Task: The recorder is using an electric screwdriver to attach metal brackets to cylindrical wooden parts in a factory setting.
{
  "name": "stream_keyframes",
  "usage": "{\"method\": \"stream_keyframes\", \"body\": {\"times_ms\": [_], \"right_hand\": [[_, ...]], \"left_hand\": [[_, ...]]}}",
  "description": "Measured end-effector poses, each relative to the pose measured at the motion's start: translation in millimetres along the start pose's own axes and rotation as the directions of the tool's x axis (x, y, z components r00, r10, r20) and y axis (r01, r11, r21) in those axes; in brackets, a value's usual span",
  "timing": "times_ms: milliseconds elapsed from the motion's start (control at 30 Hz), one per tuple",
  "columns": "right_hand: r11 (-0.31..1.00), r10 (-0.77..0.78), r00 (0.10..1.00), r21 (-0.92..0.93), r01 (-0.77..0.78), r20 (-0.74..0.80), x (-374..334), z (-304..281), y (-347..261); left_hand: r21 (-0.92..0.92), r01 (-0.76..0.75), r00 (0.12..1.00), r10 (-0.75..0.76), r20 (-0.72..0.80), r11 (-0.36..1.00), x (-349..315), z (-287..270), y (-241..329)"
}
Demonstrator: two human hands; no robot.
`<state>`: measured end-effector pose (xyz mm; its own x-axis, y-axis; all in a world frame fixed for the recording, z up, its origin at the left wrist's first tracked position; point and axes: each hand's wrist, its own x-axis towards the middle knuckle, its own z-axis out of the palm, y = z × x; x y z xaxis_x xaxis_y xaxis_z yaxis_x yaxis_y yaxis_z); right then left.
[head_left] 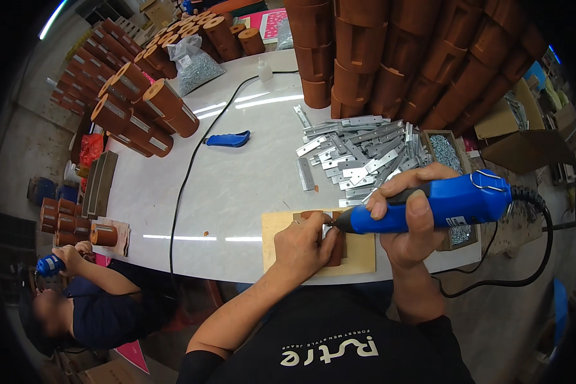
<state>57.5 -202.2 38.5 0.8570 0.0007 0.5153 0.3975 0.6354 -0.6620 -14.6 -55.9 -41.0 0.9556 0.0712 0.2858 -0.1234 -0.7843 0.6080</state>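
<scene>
My right hand (411,214) is wrapped round a blue corded electric screwdriver (438,203), held almost level. Its dark nose points left and meets the work by my left fingertips. My left hand (304,248) is closed, thumb and forefinger pinching at a small metal strip (327,225). Under it lies a reddish-brown wooden piece (335,253), partly covered by my fingers. That piece rests on a pale yellow board (276,232) at the table's front edge. The bit's tip and any screw are hidden between my fingers.
Behind the board is a heap of metal strips (365,153). An open box of screws (445,150) stands right of it. Tall stacks of brown cylinders (365,57) rise behind. A blue utility knife (228,139) lies near a black cable (184,185). At left, another person (102,301) holds a blue tool.
</scene>
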Motion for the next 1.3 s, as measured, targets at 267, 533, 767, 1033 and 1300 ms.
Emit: {"method": "stream_keyframes", "body": {"times_ms": [267,533,767,1033,1300], "right_hand": [[0.989,-0.029,0.989,-0.141,0.05,0.146,5,8,4],[0.974,-0.062,0.982,-0.205,0.099,0.178,5,7,6],[0.975,-0.043,0.98,-0.204,0.083,0.194,9,8,9],[0.962,-0.039,0.982,-0.258,0.086,0.184,12,16,9],[0.899,0.095,0.919,-0.428,0.086,0.383,16,0,5]], "left_hand": [[-0.04,0.023,1.0,-0.022,0.01,0.999,-1,1,-6],[0.008,0.065,0.995,-0.066,0.073,0.998,3,0,-4],[0.042,0.085,0.994,-0.088,0.067,0.995,2,2,-1],[0.053,0.095,0.994,-0.098,0.044,0.994,2,2,0],[0.019,0.121,0.991,-0.122,0.051,0.992,0,2,0]]}}
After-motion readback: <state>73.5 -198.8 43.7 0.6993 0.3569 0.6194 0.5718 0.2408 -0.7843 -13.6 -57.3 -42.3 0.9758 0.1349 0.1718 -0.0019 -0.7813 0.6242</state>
